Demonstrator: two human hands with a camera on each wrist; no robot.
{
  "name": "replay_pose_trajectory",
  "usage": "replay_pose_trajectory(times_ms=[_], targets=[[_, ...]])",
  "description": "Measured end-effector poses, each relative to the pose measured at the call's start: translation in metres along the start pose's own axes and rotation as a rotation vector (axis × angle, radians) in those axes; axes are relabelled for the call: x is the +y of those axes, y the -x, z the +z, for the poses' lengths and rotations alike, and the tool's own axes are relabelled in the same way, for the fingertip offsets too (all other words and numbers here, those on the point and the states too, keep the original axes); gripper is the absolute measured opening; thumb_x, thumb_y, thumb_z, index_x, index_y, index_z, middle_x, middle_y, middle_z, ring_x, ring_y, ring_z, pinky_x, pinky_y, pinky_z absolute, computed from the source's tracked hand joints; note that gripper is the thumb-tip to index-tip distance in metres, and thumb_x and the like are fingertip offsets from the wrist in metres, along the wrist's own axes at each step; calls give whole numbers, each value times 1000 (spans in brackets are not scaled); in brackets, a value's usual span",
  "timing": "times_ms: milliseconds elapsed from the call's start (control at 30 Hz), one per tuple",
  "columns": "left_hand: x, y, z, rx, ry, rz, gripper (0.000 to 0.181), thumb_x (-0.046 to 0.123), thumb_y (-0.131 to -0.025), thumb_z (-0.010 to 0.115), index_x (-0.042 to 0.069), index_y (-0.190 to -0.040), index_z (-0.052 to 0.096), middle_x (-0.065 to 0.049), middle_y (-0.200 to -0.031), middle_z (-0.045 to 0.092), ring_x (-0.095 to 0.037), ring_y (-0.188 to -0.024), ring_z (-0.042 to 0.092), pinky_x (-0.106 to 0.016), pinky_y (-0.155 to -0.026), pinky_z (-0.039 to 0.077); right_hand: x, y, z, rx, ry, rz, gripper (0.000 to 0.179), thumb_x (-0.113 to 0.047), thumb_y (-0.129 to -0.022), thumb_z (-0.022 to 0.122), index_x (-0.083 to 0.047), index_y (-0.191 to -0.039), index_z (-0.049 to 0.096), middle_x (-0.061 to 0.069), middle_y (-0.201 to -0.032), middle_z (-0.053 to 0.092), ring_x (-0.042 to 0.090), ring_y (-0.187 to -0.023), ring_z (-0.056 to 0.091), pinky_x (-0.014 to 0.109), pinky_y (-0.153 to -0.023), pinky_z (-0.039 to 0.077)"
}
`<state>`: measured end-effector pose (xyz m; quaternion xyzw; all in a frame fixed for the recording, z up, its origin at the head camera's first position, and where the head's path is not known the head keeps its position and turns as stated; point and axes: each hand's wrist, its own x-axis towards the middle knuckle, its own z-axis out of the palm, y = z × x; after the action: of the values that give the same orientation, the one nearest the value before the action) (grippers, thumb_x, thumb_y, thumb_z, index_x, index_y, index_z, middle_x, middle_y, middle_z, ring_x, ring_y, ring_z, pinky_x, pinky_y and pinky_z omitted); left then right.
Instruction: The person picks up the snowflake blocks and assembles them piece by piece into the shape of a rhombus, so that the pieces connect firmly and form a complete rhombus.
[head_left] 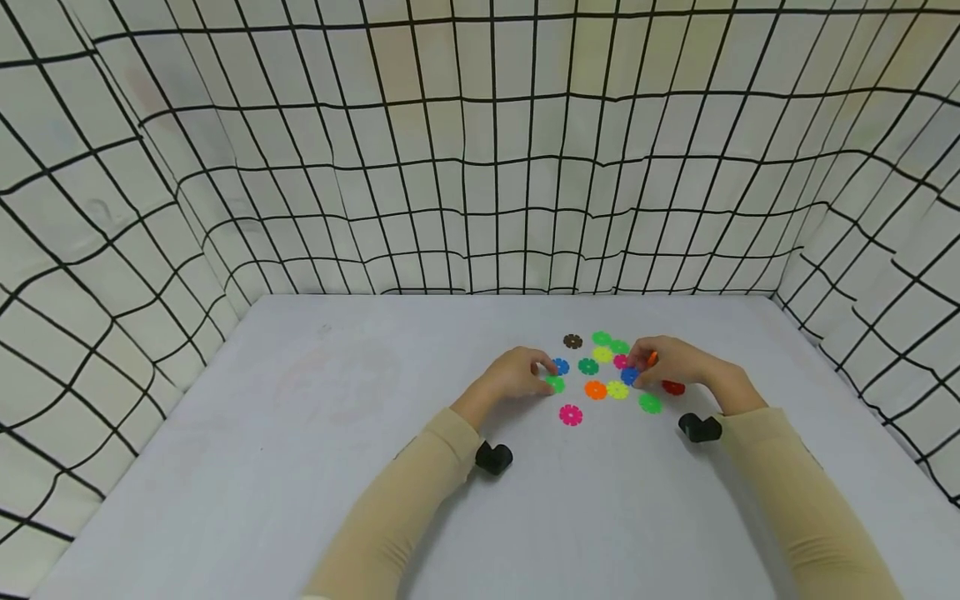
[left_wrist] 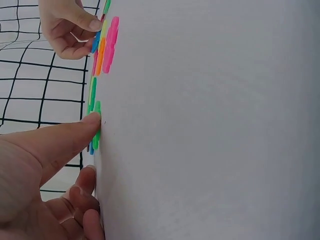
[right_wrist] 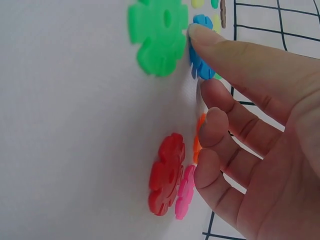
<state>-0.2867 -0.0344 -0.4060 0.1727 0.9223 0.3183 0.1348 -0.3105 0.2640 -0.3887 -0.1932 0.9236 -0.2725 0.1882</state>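
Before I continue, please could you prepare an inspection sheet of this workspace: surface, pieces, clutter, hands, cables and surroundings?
Surface: white tabletop, pieces towards its far side.
Job's things: flower-shaped discs in several colours, loosely grouped around and between the hands.
Clutter: nothing seen.
Left hand: thumb touches a light green disc; other fingers bent.
Right hand: pinches a blue disc; a red disc lies close by.
Wrists: a black attachment at each sleeve cuff.
Cables: nothing seen.
Surroundings: black grid against white, behind and at both sides.
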Motion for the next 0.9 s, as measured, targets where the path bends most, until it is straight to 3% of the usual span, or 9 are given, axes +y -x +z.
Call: replay_pose_trajectory(times_ms=[400, 633, 900], targets=[[5, -3, 0, -29, 48, -10, 28, 11, -90, 81, 6, -112, 64, -6, -102, 61, -22, -94, 55, -34, -86, 49, 1, 2, 1, 7, -4, -22, 29, -13, -89, 80, -5, -109, 61, 9, -101, 60, 29, -98, 54, 42, -85, 50], [5, -1, -7, -53, 53, -30, 21, 12, -98, 70, 8, -116, 59, -8, -104, 62, -22, -91, 56, -34, -82, 48, 0, 5, -1, 17, 8, -30, 30, -17, -93, 77, -5, -114, 61, 13, -108, 64, 32, -102, 58, 50, -90, 52], [-4, 2, -21, -20, 228, -14, 26, 15, -98, 71, 8, -123, 70, -6, -102, 69, -19, -80, 64, -30, -75, 51, -1, 9, -2, 27, 12, -28, 27, -13, -96, 73, -5, -120, 65, 10, -107, 66, 30, -100, 59, 47, -90, 54]])
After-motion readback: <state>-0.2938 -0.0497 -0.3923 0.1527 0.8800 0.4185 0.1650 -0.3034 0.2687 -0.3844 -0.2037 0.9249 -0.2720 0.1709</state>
